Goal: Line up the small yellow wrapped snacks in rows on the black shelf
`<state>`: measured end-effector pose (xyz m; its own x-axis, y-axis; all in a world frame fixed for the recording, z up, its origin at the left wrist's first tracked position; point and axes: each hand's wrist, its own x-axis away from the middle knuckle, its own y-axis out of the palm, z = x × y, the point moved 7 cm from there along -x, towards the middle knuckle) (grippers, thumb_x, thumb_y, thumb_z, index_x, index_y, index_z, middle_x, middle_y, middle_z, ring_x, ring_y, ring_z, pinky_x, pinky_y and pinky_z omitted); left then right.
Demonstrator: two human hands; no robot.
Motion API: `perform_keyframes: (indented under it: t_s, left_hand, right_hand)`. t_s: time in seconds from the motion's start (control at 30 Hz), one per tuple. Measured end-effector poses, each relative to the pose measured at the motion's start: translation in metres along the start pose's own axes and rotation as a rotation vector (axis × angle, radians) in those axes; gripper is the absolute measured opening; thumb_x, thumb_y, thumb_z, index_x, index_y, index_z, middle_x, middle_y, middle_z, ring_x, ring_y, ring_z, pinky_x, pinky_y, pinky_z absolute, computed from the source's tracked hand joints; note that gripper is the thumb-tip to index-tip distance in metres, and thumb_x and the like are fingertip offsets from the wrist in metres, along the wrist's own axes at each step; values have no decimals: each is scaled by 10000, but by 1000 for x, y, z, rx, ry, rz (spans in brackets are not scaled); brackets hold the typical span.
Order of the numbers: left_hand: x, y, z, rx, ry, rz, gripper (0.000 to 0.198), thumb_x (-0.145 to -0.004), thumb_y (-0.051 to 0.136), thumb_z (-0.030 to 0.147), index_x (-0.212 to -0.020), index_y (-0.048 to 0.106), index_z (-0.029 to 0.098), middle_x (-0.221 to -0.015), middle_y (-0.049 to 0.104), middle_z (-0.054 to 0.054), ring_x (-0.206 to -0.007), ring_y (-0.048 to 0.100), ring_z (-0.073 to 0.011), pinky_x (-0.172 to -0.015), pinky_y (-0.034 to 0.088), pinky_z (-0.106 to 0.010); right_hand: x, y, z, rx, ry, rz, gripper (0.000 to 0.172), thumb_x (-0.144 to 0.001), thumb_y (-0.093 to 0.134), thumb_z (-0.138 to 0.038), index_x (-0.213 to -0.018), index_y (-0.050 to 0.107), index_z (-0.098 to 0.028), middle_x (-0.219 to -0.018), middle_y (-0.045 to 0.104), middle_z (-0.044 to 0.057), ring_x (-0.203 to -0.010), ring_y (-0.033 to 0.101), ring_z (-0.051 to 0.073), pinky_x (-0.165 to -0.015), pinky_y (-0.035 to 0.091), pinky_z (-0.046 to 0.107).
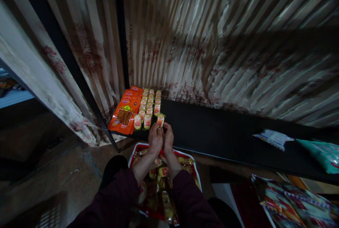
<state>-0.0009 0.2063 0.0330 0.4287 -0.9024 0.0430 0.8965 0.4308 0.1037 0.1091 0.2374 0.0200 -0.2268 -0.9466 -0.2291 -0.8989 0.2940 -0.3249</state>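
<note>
Both my hands meet at the front of a black shelf (201,129), closed on one small yellow wrapped snack pack (160,119) with a red and white label. My left hand (155,139) grips its lower left side, my right hand (168,136) its lower right. Just left and behind stand rows of matching snack packs (147,121), several deep. Beside them lie overlapping orange snack bags (123,115) with a picture of brown sticks. Below my forearms sits a red basket with a white rim (137,146), filled with loose wrapped snacks (163,171).
A striped, flower-printed curtain (185,44) hangs behind the shelf. Black metal posts (121,26) rise at its left end. To the right lie a white packet (274,138) and a green bag (321,153). Colourful packages (293,203) fill the lower right, below the shelf.
</note>
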Motion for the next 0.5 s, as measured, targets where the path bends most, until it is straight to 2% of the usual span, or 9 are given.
perform_keyframes:
  t_s: [0.1, 0.3, 0.5]
  left_hand:
    - [-7, 3, -3, -2, -9, 0, 221, -755, 599, 225, -962, 674, 204, -1182, 633, -99, -1268, 453, -257, -1078, 313, -336]
    - [-17, 7, -6, -16, -3, -6, 254, -775, 598, 251, -1013, 665, 191, -1256, 598, -114, -1315, 406, -257, -1110, 265, -347]
    - [-25, 11, -8, -40, 18, -8, 294, -794, 576, 261, -1069, 651, 192, -1286, 579, -106, -1332, 383, -246, -1132, 231, -340]
  right_hand:
    - [-7, 4, 2, -25, 9, -18, 342, -714, 520, -390, -979, 617, -197, -962, 682, 94, -868, 630, 253, -804, 483, 388]
    - [-20, 12, 6, -23, 80, 2, 441, -679, 500, -395, -1040, 587, -156, -990, 677, 116, -877, 632, 250, -805, 487, 387]
    - [-26, 14, -21, -63, -17, -1, 279, -692, 455, -282, -919, 612, -236, -889, 698, 46, -856, 634, 231, -784, 490, 363]
